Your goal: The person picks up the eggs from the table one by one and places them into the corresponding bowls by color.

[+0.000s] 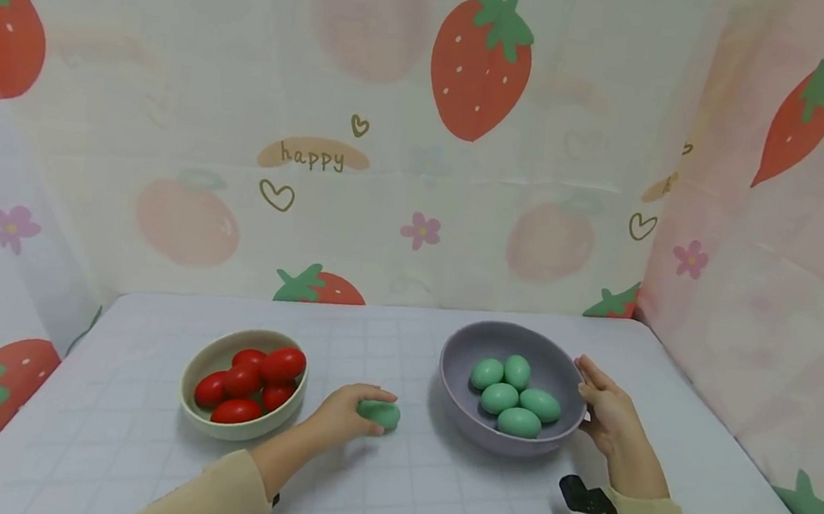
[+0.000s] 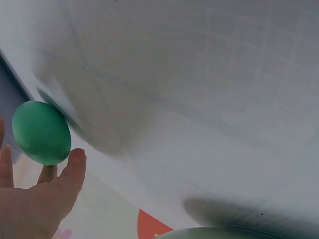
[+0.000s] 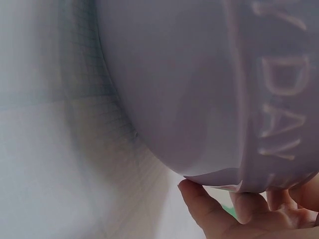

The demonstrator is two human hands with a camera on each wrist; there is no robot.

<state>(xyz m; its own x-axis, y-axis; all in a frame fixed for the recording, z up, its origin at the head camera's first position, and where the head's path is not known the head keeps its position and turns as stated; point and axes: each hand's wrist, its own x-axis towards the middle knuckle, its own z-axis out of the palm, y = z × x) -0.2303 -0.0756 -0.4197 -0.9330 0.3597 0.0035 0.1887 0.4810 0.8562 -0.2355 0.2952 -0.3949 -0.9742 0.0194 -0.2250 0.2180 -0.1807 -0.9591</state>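
Note:
My left hand (image 1: 346, 414) pinches a green egg (image 1: 382, 414) between thumb and fingers, low over the table between two bowls. In the left wrist view, the fingertips bear on the underside of that egg (image 2: 42, 132). At the right, my right hand (image 1: 616, 425) holds the side of a purple-grey bowl (image 1: 463, 420), its fingers at the rim and outer wall. Several green eggs (image 1: 518, 422) lie inside this bowl. Close up, the right wrist view shows fingers (image 3: 204, 206) against the outer wall of the bowl (image 3: 164, 84), which bears raised letters.
A cream bowl (image 1: 237, 433) with several red eggs (image 1: 237, 411) stands left of my left forearm. The white table (image 1: 386, 506) has a faint grid pattern. Strawberry-print cloth (image 1: 396, 121) hangs behind and along the sides. A black strap piece (image 1: 586, 499) hangs at my right wrist.

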